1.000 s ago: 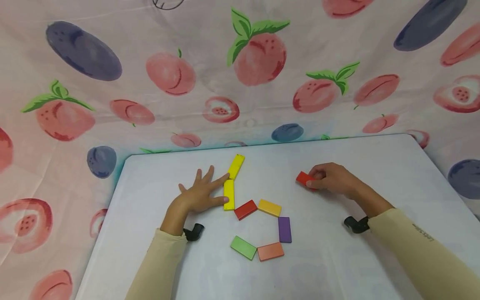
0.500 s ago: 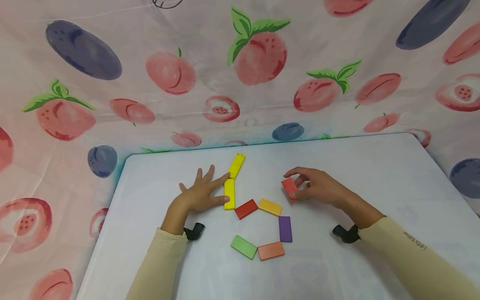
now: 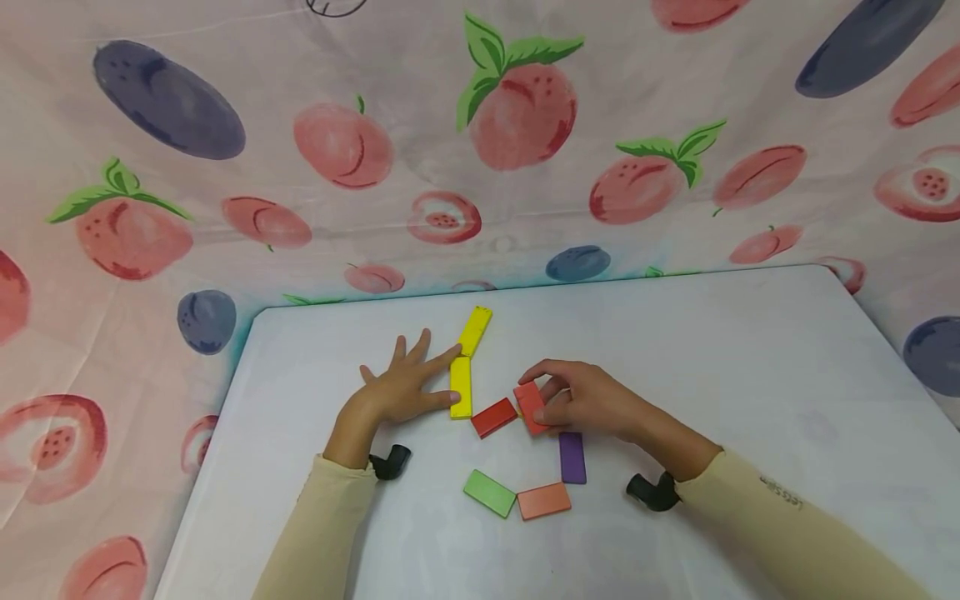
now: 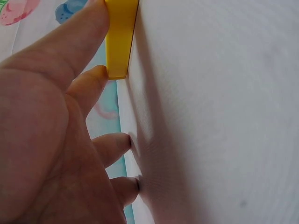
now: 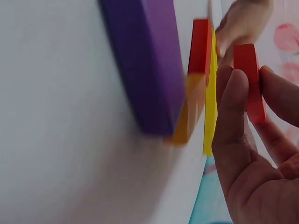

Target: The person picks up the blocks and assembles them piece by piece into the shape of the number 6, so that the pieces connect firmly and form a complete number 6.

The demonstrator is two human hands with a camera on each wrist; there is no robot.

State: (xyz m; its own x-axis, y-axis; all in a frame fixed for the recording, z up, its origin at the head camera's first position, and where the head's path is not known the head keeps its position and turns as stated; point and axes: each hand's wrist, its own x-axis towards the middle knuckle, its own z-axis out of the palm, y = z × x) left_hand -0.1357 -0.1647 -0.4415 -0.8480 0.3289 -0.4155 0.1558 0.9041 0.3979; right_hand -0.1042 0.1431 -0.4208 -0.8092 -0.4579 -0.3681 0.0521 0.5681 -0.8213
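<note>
My left hand (image 3: 401,387) lies on the white table with fingers spread. Its thumb and forefinger touch the near yellow block (image 3: 461,396), which meets a second, slanted yellow block (image 3: 475,329) end to end. Between thumb and fingers, my right hand (image 3: 596,404) pinches a red block (image 3: 531,408) above the row. Just left of it lies a darker red block (image 3: 495,417). The orange-yellow block (image 5: 189,109) beside that one is mostly hidden in the head view, but shows in the right wrist view near the purple block (image 5: 149,70).
An orange block (image 3: 544,502) and a green block (image 3: 490,493) lie corner to corner nearer the front of the table (image 3: 750,350). A fruit-patterned cloth (image 3: 360,225) hangs behind the table's back edge.
My right hand has carried the red block leftward and nearer, from the right side to over the orange-yellow block, turning it more lengthwise. My left hand has stayed in place.
</note>
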